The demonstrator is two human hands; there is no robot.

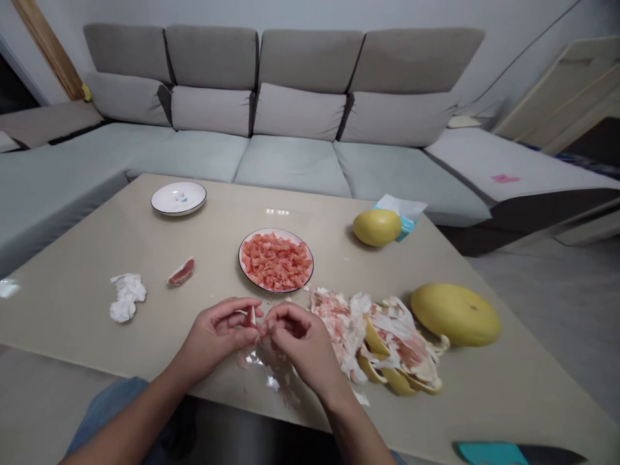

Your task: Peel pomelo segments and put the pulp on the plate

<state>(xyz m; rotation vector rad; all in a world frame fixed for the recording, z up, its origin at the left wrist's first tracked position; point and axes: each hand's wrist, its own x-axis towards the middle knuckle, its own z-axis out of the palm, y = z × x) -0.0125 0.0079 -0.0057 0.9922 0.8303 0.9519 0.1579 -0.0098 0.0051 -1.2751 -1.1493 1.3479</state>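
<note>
My left hand (220,332) and my right hand (303,342) meet over the near edge of the table, both pinching a small pink pomelo segment (250,316) with white membrane. Bits of membrane (264,361) lie on the table under my hands. Just beyond stands a plate of peeled pink pomelo pieces (276,259). One unpeeled segment (181,272) lies to the left of the plate.
A heap of peel and membrane (382,342) lies right of my hands, beside a large rind piece (455,314). A whole pomelo (376,227) and tissue pack (404,213) sit further back, an empty plate (178,197) back left, crumpled tissue (126,297) left, a teal-handled knife (518,453) near right. A sofa stands behind.
</note>
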